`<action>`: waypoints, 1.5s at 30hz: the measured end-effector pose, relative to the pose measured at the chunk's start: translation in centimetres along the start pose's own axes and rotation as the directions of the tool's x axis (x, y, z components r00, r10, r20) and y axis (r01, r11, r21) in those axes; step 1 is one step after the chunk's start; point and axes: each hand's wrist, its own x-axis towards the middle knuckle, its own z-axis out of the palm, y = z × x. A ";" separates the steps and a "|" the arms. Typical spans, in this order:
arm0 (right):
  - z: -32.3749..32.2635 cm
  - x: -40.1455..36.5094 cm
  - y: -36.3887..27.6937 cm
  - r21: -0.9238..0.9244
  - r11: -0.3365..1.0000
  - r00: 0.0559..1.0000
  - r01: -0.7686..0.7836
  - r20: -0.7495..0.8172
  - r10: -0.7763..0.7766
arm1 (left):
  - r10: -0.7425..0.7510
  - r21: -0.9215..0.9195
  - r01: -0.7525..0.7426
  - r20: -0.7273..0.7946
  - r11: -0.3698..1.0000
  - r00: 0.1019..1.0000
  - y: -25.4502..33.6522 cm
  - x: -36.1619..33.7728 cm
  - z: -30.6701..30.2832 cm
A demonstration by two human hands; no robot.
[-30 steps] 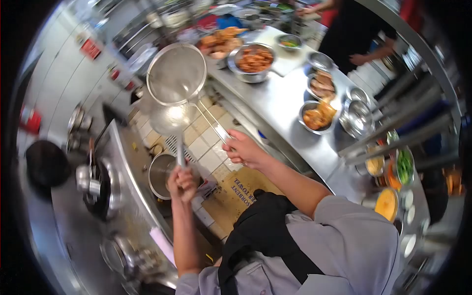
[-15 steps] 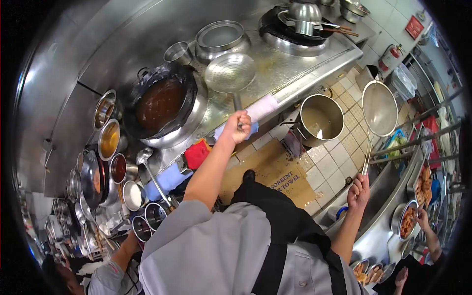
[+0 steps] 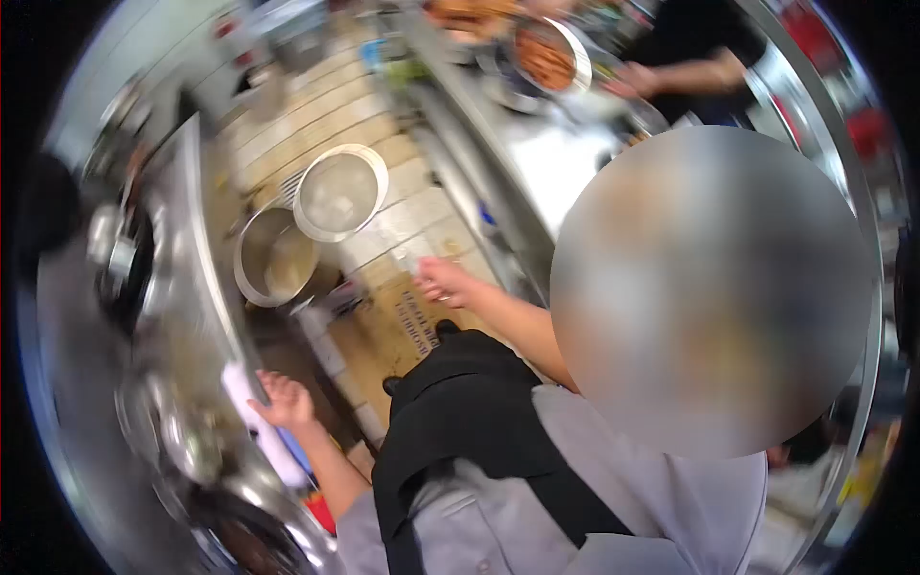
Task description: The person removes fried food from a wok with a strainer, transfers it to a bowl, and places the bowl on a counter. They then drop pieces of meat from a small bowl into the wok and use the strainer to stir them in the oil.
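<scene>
My right hand [image 3: 446,281] is closed around the handle of a round fine-mesh strainer [image 3: 337,194]; the thin handle is blurred. The strainer hangs beside a large metal stockpot [image 3: 251,257], and its rim overlaps the pot's from this angle. Cloudy liquid shows inside the pot. My left hand [image 3: 283,398] has its fingers spread and holds nothing. It is by the stove edge, close to a white cloth [image 3: 257,422]. A shiny round metal shape [image 3: 192,443], too smeared to name surely, rests on the stove beyond it.
A metal stove counter [image 3: 196,240] runs along the left, with a dark wok [image 3: 240,537] near the bottom. Flattened cardboard [image 3: 383,321] covers part of the tiled floor. At upper right, a co-worker's hand [image 3: 632,81] is near a bowl of orange-brown food [image 3: 546,57]. A blurred disc hides the right side.
My view has swung to the right. My left hand has let go of the perforated skimmer and opened. The strainer in my right hand is now beside the stockpot.
</scene>
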 end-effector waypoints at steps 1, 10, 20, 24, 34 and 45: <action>-0.9 -0.1 1.1 -0.010 1.000 1.000 0.010 -0.001 -0.010 | -0.211 0.102 0.218 -0.075 0.971 0.975 -4.1 1.1 1.1; -5.0 -5.3 5.4 0.089 0.983 0.986 0.160 -0.061 -0.155 | -0.811 0.879 0.450 -0.375 -0.157 0.449 -41.6 3.2 12.7; -10.9 -6.6 7.1 0.031 0.987 0.984 0.156 -0.088 -0.153 | -0.732 0.904 0.359 -0.406 -0.233 0.548 -54.9 5.2 7.5; -12.7 -7.6 5.7 -0.003 0.999 0.960 -0.052 -0.275 0.049 | -0.733 0.638 0.768 -0.549 -0.057 0.402 -44.5 5.6 5.6; -1.6 -5.6 -2.2 -0.643 0.761 0.987 -0.082 -0.160 -0.030 | 0.288 0.915 0.285 -0.366 0.286 0.885 0.3 2.9 4.4; 27.5 1.8 8.2 -0.730 0.681 0.860 0.056 0.382 0.339 | 0.849 0.653 0.674 -0.088 -0.345 0.521 31.5 -1.5 11.7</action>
